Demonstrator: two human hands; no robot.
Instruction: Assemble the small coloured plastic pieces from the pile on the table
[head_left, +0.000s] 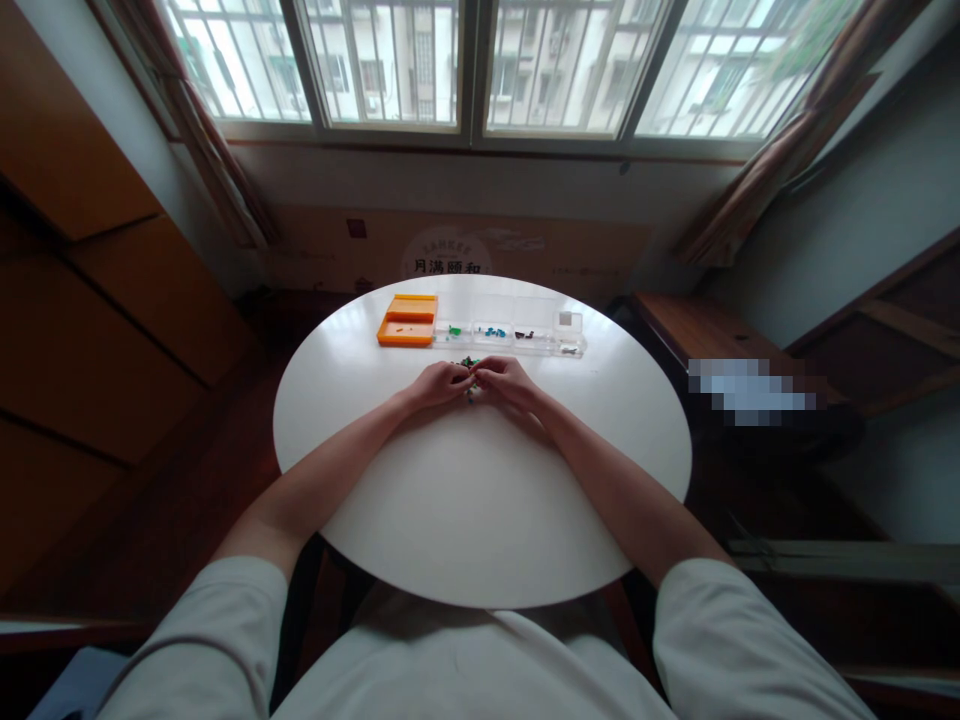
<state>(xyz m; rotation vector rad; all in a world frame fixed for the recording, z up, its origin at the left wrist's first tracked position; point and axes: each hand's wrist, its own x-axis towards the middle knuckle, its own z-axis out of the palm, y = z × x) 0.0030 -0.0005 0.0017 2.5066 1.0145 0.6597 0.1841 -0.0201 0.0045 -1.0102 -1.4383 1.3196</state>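
Note:
Over the white round table my left hand [441,383] and my right hand [507,380] meet, fingertips touching. The fingers of both are pinched together, and whatever lies between them is too small to make out. Right behind and below the fingertips is a little heap of tiny green and dark pieces [470,396], partly covered by the hands. Beyond the hands stands a row of clear plastic boxes [502,345] holding green pieces [454,331], blue pieces [495,332] and dark brown pieces [524,335]. An orange open case [407,330] sits at the row's left end, with a few small bits inside.
The white oval-looking table [480,520] reaches from my body towards the wall under the window [472,70]. A wooden bench or cabinet [697,325] stands to the right, with a blurred-out item on it. Orange-brown cupboards [112,300] line the left side.

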